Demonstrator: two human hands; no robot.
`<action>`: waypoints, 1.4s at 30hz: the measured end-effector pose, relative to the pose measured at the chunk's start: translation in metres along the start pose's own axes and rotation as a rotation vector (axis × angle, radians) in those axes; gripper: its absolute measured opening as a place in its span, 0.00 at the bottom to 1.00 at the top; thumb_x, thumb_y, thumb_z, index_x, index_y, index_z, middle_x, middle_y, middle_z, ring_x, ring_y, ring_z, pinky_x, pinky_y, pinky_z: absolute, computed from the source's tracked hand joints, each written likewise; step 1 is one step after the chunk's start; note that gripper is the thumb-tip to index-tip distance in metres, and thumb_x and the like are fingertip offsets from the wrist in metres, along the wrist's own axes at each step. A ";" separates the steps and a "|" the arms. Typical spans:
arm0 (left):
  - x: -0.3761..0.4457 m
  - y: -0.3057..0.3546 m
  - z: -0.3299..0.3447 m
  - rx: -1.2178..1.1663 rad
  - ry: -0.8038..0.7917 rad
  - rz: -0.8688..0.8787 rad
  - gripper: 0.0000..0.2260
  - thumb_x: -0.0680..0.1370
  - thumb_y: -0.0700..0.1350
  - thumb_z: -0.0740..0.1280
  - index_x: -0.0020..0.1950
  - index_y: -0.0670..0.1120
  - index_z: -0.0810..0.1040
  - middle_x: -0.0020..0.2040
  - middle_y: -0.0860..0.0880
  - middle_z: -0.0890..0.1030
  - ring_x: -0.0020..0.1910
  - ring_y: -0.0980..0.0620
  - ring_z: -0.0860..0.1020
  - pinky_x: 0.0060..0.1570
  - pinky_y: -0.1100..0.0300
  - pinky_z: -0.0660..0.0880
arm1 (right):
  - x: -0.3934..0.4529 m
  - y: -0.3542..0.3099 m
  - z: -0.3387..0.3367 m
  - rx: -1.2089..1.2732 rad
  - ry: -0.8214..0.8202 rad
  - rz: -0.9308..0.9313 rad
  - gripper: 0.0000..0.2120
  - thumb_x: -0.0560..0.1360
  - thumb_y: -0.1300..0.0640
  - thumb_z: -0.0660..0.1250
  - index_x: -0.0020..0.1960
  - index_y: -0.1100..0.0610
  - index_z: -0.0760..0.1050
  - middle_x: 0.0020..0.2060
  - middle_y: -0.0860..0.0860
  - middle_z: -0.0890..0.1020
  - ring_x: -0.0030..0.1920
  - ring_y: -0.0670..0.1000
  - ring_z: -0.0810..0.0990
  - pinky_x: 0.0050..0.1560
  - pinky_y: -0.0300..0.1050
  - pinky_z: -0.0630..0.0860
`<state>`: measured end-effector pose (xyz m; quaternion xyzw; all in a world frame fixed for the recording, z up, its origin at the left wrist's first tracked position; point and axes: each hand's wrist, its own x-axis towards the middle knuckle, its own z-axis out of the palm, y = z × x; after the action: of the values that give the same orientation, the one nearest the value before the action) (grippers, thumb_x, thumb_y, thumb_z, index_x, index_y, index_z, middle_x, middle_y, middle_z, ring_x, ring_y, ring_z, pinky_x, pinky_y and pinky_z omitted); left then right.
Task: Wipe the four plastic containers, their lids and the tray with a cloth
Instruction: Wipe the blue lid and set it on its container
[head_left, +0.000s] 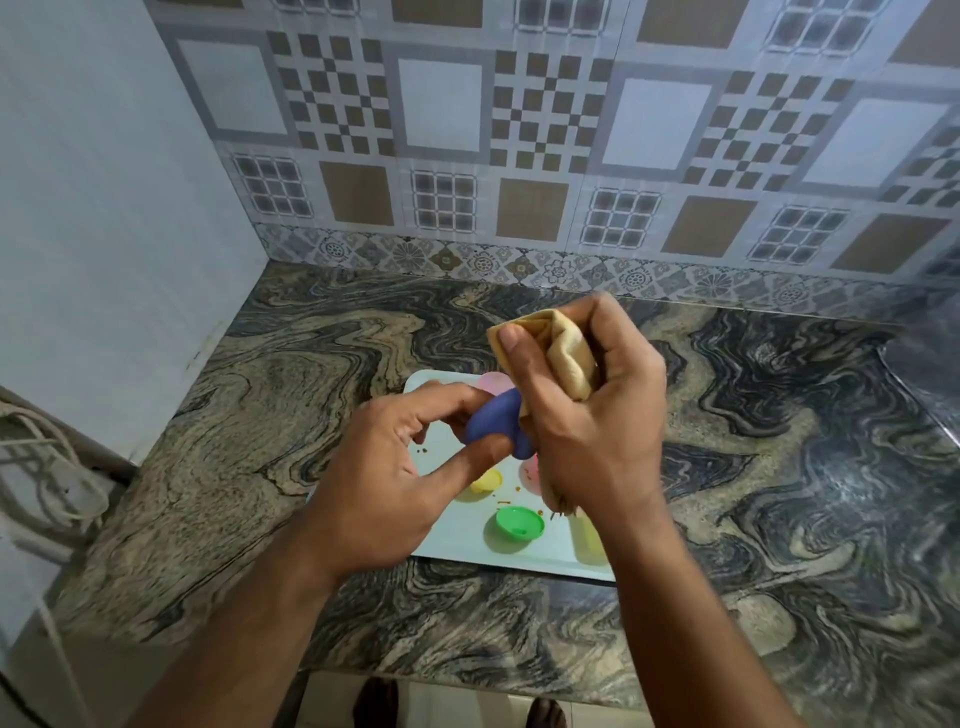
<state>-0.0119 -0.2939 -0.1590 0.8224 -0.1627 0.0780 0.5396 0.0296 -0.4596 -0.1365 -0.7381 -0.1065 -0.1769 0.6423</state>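
Observation:
My left hand (395, 478) grips a blue-purple plastic container (493, 421) above a pale tray (452, 551). My right hand (587, 415) is closed around a folded tan cloth (561, 348), which presses against the blue container's side. On the tray lie a green lid (519, 525), a yellow piece (485, 480), a pink piece (496, 382) at the far edge, another pink piece (530, 470) mostly hidden behind my right hand, and a pale yellow piece (592, 540) beside my right wrist. Small brown crumbs speckle the tray.
The tray rests on a swirled granite counter (779, 493) in a corner, with patterned tile wall (519, 156) behind and a plain wall (104, 234) at left. White cords (47, 467) hang at the left edge. The counter's front edge runs below my forearms.

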 end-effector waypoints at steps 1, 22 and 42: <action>-0.001 -0.002 -0.001 -0.037 -0.013 -0.015 0.05 0.79 0.47 0.73 0.53 0.50 0.86 0.44 0.52 0.85 0.42 0.49 0.78 0.45 0.47 0.74 | 0.005 0.003 -0.001 -0.024 0.013 0.007 0.11 0.77 0.56 0.79 0.43 0.58 0.77 0.33 0.47 0.81 0.31 0.45 0.76 0.34 0.43 0.74; 0.001 -0.008 0.002 -0.988 0.206 -0.413 0.24 0.69 0.47 0.81 0.62 0.45 0.79 0.58 0.42 0.82 0.57 0.47 0.76 0.55 0.56 0.70 | -0.011 -0.004 -0.008 0.393 -0.113 0.269 0.09 0.74 0.57 0.78 0.41 0.54 0.78 0.33 0.45 0.83 0.30 0.42 0.76 0.30 0.39 0.74; -0.006 -0.004 0.004 -0.257 0.483 -0.242 0.09 0.71 0.45 0.82 0.47 0.47 0.84 0.48 0.51 0.89 0.47 0.52 0.88 0.48 0.60 0.82 | -0.035 -0.004 0.011 0.367 0.066 0.291 0.11 0.76 0.64 0.76 0.43 0.67 0.75 0.29 0.52 0.79 0.23 0.45 0.71 0.22 0.37 0.70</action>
<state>-0.0162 -0.2946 -0.1660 0.7185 0.0611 0.1854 0.6676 -0.0026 -0.4456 -0.1479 -0.6105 -0.0083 -0.0842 0.7875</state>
